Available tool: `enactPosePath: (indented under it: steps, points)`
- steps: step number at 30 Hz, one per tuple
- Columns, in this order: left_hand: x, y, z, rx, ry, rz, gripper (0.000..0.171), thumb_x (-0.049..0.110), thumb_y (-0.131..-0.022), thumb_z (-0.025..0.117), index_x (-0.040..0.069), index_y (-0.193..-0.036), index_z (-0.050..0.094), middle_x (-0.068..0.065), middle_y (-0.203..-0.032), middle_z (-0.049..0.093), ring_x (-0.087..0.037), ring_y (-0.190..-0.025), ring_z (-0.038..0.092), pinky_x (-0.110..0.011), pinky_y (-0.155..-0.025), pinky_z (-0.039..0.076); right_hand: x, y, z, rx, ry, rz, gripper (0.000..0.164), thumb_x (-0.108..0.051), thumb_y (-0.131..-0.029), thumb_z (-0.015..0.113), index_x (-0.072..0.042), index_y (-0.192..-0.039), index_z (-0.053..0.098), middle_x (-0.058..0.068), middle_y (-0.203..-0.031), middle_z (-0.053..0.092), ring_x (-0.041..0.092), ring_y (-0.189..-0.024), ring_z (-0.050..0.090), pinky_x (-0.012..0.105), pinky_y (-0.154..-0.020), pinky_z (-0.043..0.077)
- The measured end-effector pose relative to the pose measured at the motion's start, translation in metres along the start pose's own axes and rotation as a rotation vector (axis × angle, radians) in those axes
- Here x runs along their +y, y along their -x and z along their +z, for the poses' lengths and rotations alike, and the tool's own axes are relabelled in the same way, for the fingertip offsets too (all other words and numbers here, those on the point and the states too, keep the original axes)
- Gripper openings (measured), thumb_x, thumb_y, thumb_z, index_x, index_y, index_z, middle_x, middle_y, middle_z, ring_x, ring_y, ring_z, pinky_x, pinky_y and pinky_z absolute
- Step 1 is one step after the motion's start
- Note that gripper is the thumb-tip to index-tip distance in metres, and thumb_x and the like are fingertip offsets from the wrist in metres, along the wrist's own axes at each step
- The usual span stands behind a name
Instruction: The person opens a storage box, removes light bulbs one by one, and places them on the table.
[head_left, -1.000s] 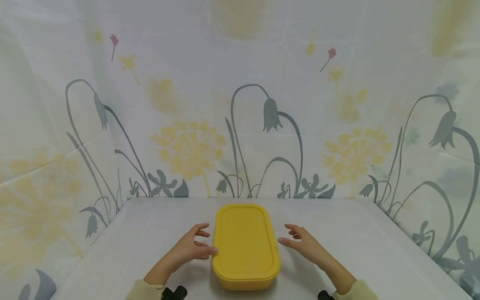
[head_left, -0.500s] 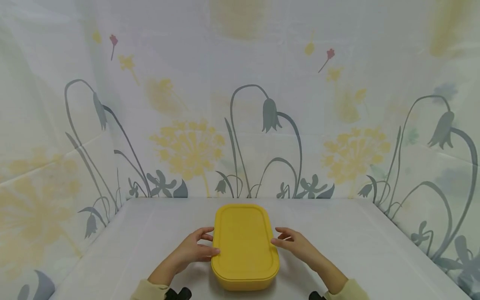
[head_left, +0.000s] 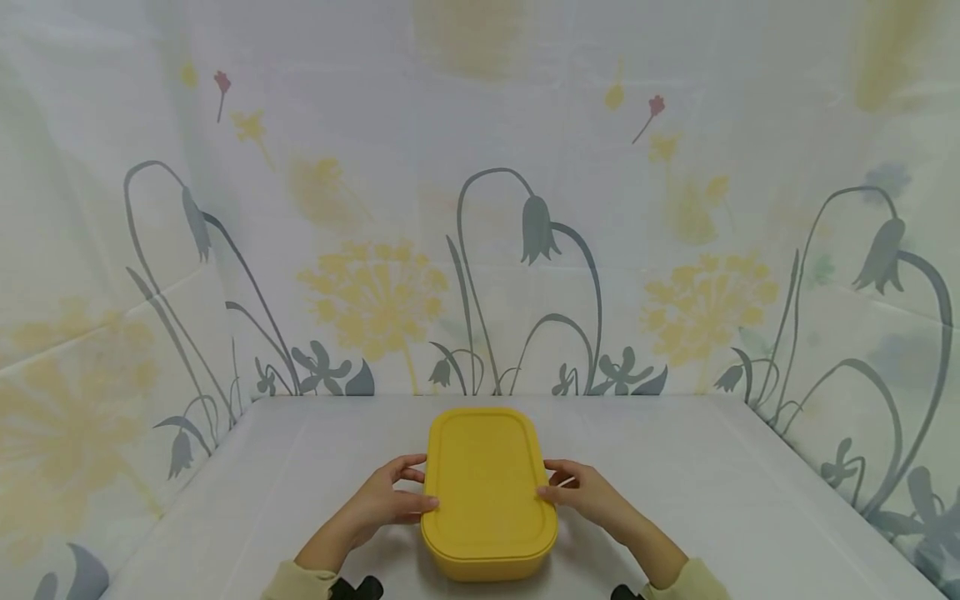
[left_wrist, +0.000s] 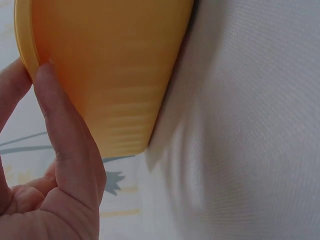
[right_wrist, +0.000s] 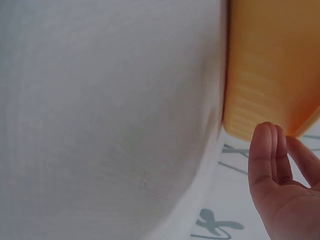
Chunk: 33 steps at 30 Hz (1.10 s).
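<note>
A yellow lidded box [head_left: 487, 483] with rounded corners stands lengthwise on the white table, lid on. At its left edge my left hand [head_left: 378, 500] pinches the rim, thumb on top of the lid and fingers at the side below. The left wrist view shows fingertips on both sides of the rim [left_wrist: 25, 35]. My right hand [head_left: 588, 496] grips the opposite edge, thumb over the lid and the other fingers along the side. In the right wrist view the fingers [right_wrist: 262, 155] reach up under the rim, beside the ribbed wall [right_wrist: 250, 100]. The inside of the box is hidden.
White cloth covers the tabletop [head_left: 300, 467]. Behind and at both sides hangs a flower-printed curtain [head_left: 375, 167]. Dark wrist devices show by both sleeves at the bottom of the head view.
My right hand has moved left from beside the box onto its right edge. The left fingers have closed in on the left edge. The box has stayed in place.
</note>
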<state>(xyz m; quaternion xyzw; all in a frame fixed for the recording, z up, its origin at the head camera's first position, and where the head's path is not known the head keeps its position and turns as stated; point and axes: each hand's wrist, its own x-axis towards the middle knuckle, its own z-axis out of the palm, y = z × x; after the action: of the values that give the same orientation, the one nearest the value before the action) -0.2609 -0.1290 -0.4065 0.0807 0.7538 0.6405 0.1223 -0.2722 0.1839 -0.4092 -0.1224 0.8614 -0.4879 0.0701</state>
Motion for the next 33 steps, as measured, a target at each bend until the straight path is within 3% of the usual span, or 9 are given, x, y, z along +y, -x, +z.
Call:
enactPosePath:
  steps: [16, 33]
  points:
    - [-0.001, -0.001, 0.0, 0.024, -0.005, 0.007, 0.079, 0.012, -0.072, 0.081, -0.002, -0.137, 0.04, -0.015, -0.11, 0.05, -0.018, -0.076, 0.062, -0.035, -0.068, 0.055, -0.005, -0.001, -0.002, -0.054, -0.083, -0.027, 0.065, -0.026, -0.083, 0.07, 0.013, -0.129, 0.045, 0.002, -0.077, 0.055, 0.015, -0.063, 0.05, 0.029, -0.058, 0.046]
    - [0.004, 0.001, 0.0, 0.05, -0.031, 0.004, 0.078, 0.012, -0.071, 0.082, -0.001, -0.137, 0.042, -0.015, -0.114, 0.047, -0.019, -0.075, 0.059, -0.036, -0.067, 0.055, -0.014, -0.001, -0.006, -0.06, -0.088, -0.026, 0.066, -0.025, -0.083, 0.071, 0.013, -0.13, 0.044, 0.002, -0.075, 0.055, 0.014, -0.063, 0.049, 0.028, -0.057, 0.045]
